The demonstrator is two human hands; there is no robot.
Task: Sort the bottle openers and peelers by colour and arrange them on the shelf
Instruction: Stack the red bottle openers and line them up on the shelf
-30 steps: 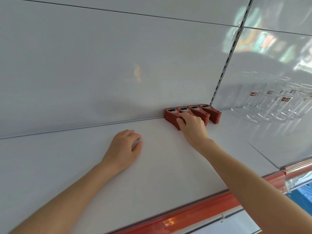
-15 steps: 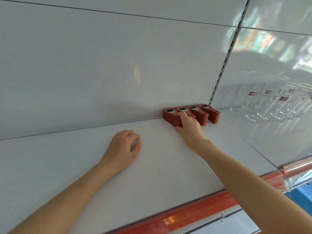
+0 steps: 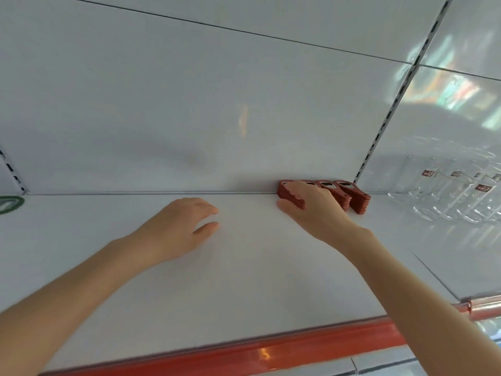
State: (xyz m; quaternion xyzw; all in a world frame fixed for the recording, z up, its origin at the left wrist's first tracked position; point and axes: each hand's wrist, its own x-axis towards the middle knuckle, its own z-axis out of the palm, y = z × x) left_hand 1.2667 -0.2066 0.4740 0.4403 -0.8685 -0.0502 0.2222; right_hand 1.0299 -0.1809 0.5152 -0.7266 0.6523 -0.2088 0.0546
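The white shelf (image 3: 257, 280) ran wide and open from its orange front edge (image 3: 298, 348) to the back panel. Glasses (image 3: 447, 196) stood at the right. Red bottle openers (image 3: 352, 196) sat stacked against the back edge. The right hand (image 3: 317, 210) curled over the leftmost stacks, and the left hand (image 3: 176, 229) rested loose on the shelf, holding nothing.

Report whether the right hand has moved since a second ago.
Yes. The right hand has shifted left along the red bottle opener stacks, from the second stack to the leftmost.

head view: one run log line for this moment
right hand: on left end of red bottle opener stacks, grip unclear | left hand: resting on shelf, holding nothing
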